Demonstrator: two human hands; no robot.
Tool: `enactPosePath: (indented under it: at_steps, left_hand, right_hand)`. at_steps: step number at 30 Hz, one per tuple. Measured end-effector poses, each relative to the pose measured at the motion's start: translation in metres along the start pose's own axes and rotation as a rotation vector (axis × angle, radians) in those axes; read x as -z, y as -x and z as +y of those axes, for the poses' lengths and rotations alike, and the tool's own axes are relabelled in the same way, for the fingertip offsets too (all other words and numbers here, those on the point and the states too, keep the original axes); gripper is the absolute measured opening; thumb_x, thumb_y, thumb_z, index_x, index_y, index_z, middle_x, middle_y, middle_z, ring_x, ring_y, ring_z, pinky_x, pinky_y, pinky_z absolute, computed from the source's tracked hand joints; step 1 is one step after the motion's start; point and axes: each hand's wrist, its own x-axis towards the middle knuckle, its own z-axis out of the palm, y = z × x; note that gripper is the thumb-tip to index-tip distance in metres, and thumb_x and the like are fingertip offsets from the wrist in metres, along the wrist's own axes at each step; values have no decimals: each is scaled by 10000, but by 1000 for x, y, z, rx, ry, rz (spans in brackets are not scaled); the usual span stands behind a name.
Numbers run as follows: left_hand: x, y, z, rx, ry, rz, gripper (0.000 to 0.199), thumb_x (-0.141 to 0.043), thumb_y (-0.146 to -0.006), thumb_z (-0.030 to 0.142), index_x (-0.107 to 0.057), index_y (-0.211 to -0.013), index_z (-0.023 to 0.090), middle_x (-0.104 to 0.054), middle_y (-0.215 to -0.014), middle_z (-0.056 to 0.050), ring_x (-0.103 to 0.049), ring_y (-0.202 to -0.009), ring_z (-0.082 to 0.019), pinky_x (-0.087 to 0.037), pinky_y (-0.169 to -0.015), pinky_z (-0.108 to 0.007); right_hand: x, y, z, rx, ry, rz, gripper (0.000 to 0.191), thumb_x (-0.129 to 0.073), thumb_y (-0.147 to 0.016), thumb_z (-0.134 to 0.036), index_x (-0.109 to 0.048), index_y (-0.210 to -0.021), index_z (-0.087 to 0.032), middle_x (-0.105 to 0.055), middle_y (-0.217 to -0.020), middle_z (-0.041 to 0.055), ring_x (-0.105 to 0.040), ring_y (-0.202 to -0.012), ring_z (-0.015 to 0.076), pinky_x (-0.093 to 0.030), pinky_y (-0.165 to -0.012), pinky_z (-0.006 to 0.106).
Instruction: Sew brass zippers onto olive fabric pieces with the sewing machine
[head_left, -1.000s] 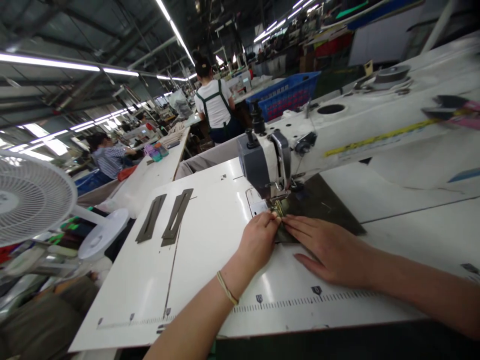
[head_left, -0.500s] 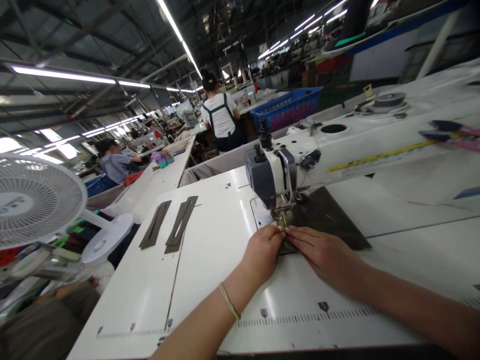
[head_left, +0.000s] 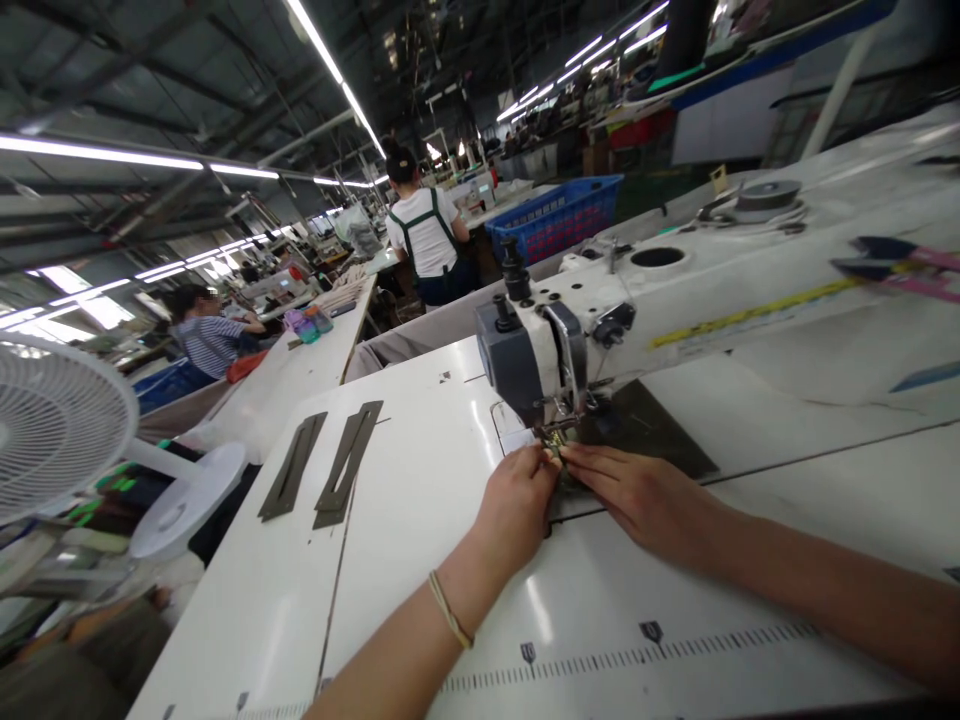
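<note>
From here I see the right hand [head_left: 637, 490] has drawn in beside the left hand [head_left: 516, 508]: its fingers [head_left: 592, 462], spread more loosely across the cloth a second ago, now lie close together, their tips reaching toward the needle area of the sewing machine head [head_left: 525, 362]. The left hand's fingers [head_left: 541, 460] are bunched, and their tips meet the small brass-coloured piece [head_left: 556, 440] just below the machine head, though I can't tell whether they are pinching it or only touching it. That piece is too small to identify on my feed. The dark fabric panel [head_left: 637, 420] lies flat on the white bench [head_left: 420, 450], beneath and to the right of the machine head, with both hands at its near edge. To the left of the machine head, two narrow dark fabric strips [head_left: 292, 465] [head_left: 347, 455] lie on the bench apart from each other, well away from both hands.
</note>
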Motion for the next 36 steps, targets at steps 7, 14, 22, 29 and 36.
enactPosePath:
  at_steps: [7, 14, 22, 29, 36]
  left_hand:
    - [10, 19, 17, 23, -56, 3, 206, -577, -882, 249, -638, -1057, 159, -621, -1198, -138, -574, -1136, -285, -422, -1017, -534]
    - [2, 11, 11, -44, -57, 66, 161, -514, -916, 200, -646, -984, 138, -667, -1116, -131, -618, -1070, -239, -375, -1061, -525]
    - [-2, 2, 2, -76, -59, 87, 165, -478, -906, 149, -626, -977, 142, -685, -1047, -124, -623, -1058, -219, -422, -1029, -476]
    - [-9, -6, -9, -85, -22, 157, 158, -464, -913, 161, -620, -909, 141, -690, -1019, -129, -649, -993, -236, -505, -918, -422]
    - [-14, -13, -14, -60, -44, 172, 191, -446, -935, 155, -613, -845, 138, -699, -940, -108, -668, -887, -207, -528, -840, -376]
  right_hand:
    - [6, 21, -8, -43, 14, -6, 326, -398, -893, -90, -672, -1069, -87, -652, -1136, 147, -636, -1024, 228, -562, -853, 359]
    - [3, 17, -1, 16, 74, -24, 370, -395, -820, 10, -688, -1027, -84, -666, -1102, 144, -652, -987, 216, -565, -828, 318]
    - [-9, 13, 12, 13, 18, -17, 350, -404, -832, 1, -682, -1031, -70, -656, -1116, 160, -652, -986, 223, -564, -837, 338]
    - [-14, 0, 19, -1, 44, 60, 400, -363, -809, 47, -688, -996, -91, -690, -1037, 140, -673, -913, 186, -566, -798, 271]
    - [-17, -8, 26, -3, 71, 75, 397, -335, -826, 31, -686, -909, -135, -714, -880, 102, -678, -738, 175, -567, -663, 255]
